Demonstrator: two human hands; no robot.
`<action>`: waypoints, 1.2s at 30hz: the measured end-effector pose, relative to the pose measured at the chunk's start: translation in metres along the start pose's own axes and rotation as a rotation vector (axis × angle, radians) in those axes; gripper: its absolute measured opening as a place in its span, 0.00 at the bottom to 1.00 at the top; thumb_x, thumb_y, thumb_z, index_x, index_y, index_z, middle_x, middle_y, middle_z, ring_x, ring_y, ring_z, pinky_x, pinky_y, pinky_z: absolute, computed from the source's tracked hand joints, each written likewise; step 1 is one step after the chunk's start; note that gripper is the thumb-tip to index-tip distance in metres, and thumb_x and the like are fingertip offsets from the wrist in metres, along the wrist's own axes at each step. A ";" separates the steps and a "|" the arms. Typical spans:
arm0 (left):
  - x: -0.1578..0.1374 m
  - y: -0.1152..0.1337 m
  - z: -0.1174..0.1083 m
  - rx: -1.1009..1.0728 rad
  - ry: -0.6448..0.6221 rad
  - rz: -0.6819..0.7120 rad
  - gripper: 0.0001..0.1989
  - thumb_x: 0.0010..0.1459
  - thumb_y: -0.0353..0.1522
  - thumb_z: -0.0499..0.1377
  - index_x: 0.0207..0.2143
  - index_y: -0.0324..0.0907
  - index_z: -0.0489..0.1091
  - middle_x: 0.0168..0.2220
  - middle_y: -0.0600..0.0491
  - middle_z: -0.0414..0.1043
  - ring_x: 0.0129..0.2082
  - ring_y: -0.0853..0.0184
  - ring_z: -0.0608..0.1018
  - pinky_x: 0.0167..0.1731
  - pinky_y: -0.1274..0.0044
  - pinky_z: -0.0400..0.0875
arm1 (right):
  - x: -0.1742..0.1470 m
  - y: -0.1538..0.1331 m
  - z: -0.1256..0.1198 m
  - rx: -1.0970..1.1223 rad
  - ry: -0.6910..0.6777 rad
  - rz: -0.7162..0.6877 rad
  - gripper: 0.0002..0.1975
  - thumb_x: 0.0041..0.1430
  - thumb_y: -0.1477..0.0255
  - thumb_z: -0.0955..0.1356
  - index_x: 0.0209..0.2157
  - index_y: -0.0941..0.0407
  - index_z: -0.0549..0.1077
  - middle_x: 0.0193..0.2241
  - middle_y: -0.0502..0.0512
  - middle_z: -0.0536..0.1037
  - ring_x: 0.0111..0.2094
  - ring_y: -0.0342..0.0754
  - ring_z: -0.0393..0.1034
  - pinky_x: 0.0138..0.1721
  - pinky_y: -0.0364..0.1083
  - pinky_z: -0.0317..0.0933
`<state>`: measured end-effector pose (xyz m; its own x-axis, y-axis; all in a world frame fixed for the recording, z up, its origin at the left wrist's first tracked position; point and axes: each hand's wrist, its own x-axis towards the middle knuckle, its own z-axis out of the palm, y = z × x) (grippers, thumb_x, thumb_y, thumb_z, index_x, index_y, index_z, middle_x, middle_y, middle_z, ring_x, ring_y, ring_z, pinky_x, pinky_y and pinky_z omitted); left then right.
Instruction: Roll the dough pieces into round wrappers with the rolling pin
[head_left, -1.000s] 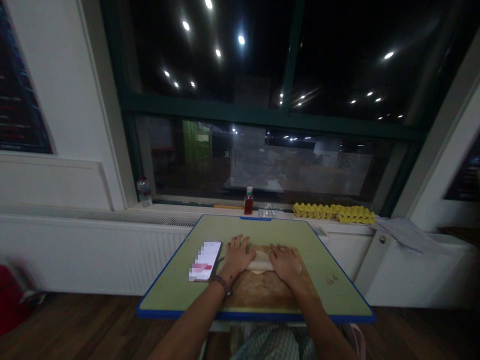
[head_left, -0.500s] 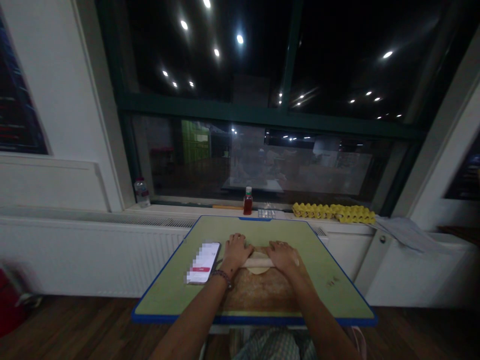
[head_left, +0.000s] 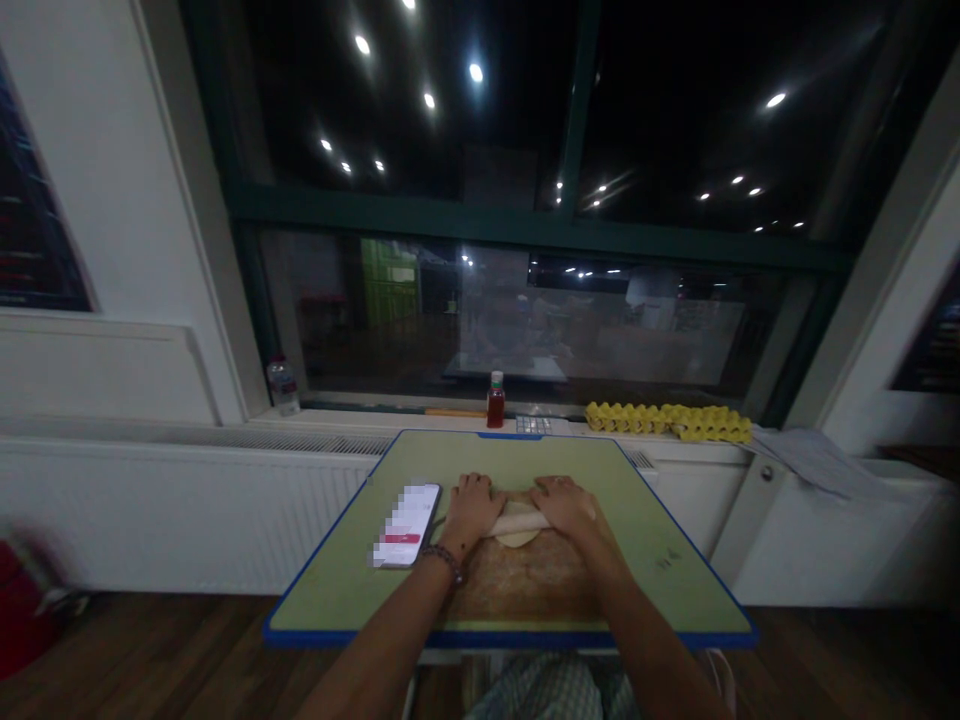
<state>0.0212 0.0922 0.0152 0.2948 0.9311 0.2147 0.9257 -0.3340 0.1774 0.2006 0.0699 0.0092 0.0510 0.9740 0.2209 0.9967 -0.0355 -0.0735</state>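
"How do the hands sit on your feed?"
"I see the left hand point(head_left: 474, 506) and right hand point(head_left: 566, 504) palms-down, fingers outstretched, over opposite ends of a pale cylindrical rolling pin point(head_left: 520, 523)."
"Under it?"
"I make out a thin, rounded, cream-coloured dough sheet point(head_left: 517, 540), on a brown rectangular wooden board point(head_left: 525, 585)."

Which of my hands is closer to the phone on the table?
Left. Your left hand is just right of the phone, over the rolling pin's left end; your right hand is farther, over its right end.
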 end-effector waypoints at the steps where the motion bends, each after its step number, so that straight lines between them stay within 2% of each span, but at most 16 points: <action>1: -0.003 0.000 0.000 0.011 -0.004 0.002 0.19 0.64 0.41 0.47 0.46 0.41 0.71 0.51 0.43 0.68 0.53 0.55 0.66 0.48 0.65 0.62 | -0.001 0.000 -0.001 0.000 -0.004 -0.024 0.20 0.64 0.64 0.59 0.52 0.55 0.72 0.51 0.58 0.75 0.54 0.50 0.66 0.53 0.46 0.55; 6: -0.012 0.001 0.003 0.065 0.019 0.062 0.19 0.64 0.39 0.46 0.47 0.42 0.70 0.50 0.42 0.68 0.52 0.53 0.66 0.48 0.63 0.62 | -0.012 0.001 -0.004 -0.024 -0.021 -0.132 0.18 0.64 0.71 0.59 0.51 0.54 0.73 0.53 0.56 0.74 0.53 0.51 0.66 0.53 0.48 0.55; 11: -0.014 0.001 0.009 0.062 0.015 0.100 0.18 0.63 0.42 0.47 0.47 0.44 0.69 0.50 0.45 0.68 0.52 0.54 0.66 0.48 0.63 0.60 | -0.028 0.002 -0.004 -0.091 0.002 -0.218 0.19 0.63 0.74 0.58 0.52 0.53 0.73 0.53 0.56 0.73 0.53 0.51 0.66 0.53 0.49 0.56; 15: -0.020 0.001 0.008 0.063 0.036 0.126 0.20 0.63 0.44 0.46 0.47 0.44 0.68 0.49 0.46 0.68 0.51 0.55 0.66 0.50 0.63 0.58 | -0.039 0.000 -0.005 -0.089 0.026 -0.189 0.20 0.64 0.73 0.56 0.52 0.55 0.72 0.53 0.57 0.74 0.55 0.50 0.65 0.55 0.48 0.54; 21: -0.030 0.004 0.003 0.092 0.086 0.178 0.19 0.64 0.43 0.46 0.49 0.45 0.68 0.51 0.47 0.68 0.52 0.55 0.65 0.51 0.64 0.56 | -0.050 -0.003 0.000 0.027 0.099 -0.090 0.21 0.66 0.70 0.55 0.52 0.55 0.72 0.52 0.54 0.75 0.54 0.48 0.65 0.57 0.47 0.52; 36: -0.048 0.006 0.005 0.070 0.174 0.246 0.20 0.65 0.42 0.45 0.53 0.45 0.67 0.53 0.47 0.68 0.53 0.55 0.66 0.54 0.62 0.54 | -0.063 -0.001 0.013 0.058 0.153 -0.076 0.20 0.66 0.69 0.56 0.53 0.53 0.71 0.54 0.53 0.74 0.57 0.48 0.63 0.59 0.47 0.50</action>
<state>0.0140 0.0464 0.0018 0.4730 0.7824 0.4051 0.8474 -0.5299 0.0340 0.1957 0.0112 -0.0169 -0.0107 0.9278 0.3730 0.9929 0.0540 -0.1059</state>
